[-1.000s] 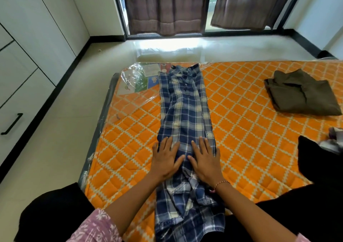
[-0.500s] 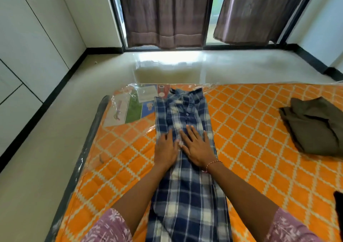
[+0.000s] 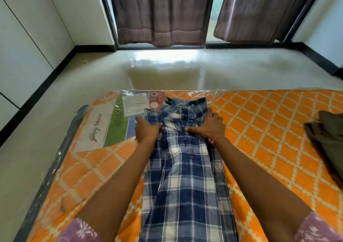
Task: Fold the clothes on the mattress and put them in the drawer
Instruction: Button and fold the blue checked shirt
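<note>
The shirt is blue and white check. It lies flat on the orange mattress, folded into a long thin strip. It runs from 6 o'clock up to the collar at 12 o'clock, near the far edge of the mattress.

Both hands are at the collar end. The left hand is on the shirt's left edge, at about 11 o'clock. Its fingers curl over the edge and its thumb lies on top of the cloth, so it grips the shirt. The right hand is on the right edge, at about 1 o'clock. Its fingers curl around the side of the shirt and its thumb points in across the cloth. There is a thin bracelet on the right wrist. Both arms reach out over the strip and hide part of it.

A paper label under clear plastic sits on the mattress corner at 10 o'clock, just beside the left hand. A brown garment lies at 3 o'clock, well apart from the shirt. Past the mattress is a shiny floor. Brown curtains hang at 12 o'clock. White cupboard doors stand at 9 o'clock.
</note>
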